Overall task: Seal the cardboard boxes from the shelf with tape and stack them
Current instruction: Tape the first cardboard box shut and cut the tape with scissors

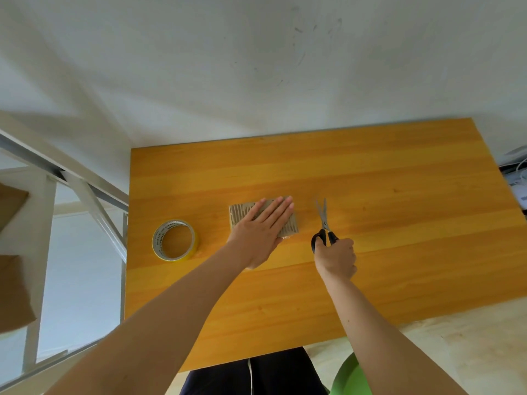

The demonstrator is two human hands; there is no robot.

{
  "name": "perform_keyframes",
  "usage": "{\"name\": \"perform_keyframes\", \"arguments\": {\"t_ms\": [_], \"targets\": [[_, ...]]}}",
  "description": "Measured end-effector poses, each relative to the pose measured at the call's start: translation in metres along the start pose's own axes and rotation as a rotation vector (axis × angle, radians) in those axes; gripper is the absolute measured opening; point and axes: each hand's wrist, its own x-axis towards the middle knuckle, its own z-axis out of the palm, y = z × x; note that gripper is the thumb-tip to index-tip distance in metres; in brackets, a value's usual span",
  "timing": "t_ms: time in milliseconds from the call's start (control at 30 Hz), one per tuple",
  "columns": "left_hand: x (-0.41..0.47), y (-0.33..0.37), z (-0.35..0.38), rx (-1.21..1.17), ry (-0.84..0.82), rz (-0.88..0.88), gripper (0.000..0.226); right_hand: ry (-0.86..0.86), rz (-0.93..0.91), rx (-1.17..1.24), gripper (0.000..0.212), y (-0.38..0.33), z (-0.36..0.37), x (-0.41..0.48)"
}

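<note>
Nearest, the right hand (336,258) grips the scissors (323,216), fingers curled through the black handles and blades a little apart, pointing away. Just left, the left hand (263,226) lies flat on the cardboard box (239,216) at mid-table (399,195), fingers straight and close together. The tape roll (158,240) lies further left. Likely risks: the parted blades sit near those fingertips, and a light box may slide under the palm. Count: one box, one roll, one pair of scissors on the table, plus two cardboard shapes (14,292) by the shelf (94,206).
</note>
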Motion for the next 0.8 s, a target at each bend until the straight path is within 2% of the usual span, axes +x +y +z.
{"name": "perform_keyframes", "arguments": {"t_ms": [333, 533, 667, 733, 800], "targets": [[-0.003, 0.004, 0.001, -0.067, -0.004, 0.004, 0.057, -0.056, -0.167, -0.108, 0.04, 0.004, 0.006, -0.017], [-0.002, 0.0, 0.006, -0.025, -0.065, -0.013, 0.068, -0.058, -0.209, -0.219, 0.04, 0.003, 0.008, -0.019], [-0.006, 0.004, 0.001, -0.142, 0.036, -0.018, 0.06, -0.054, -0.275, -0.294, 0.044, 0.003, 0.009, -0.018], [-0.011, 0.009, 0.003, -0.213, 0.174, -0.129, 0.054, -0.058, -0.297, -0.301, 0.045, 0.003, 0.013, -0.017], [-0.016, 0.015, 0.005, -0.447, 0.285, -0.394, 0.063, -0.072, -0.295, -0.291, 0.045, 0.005, 0.017, -0.016]]}}
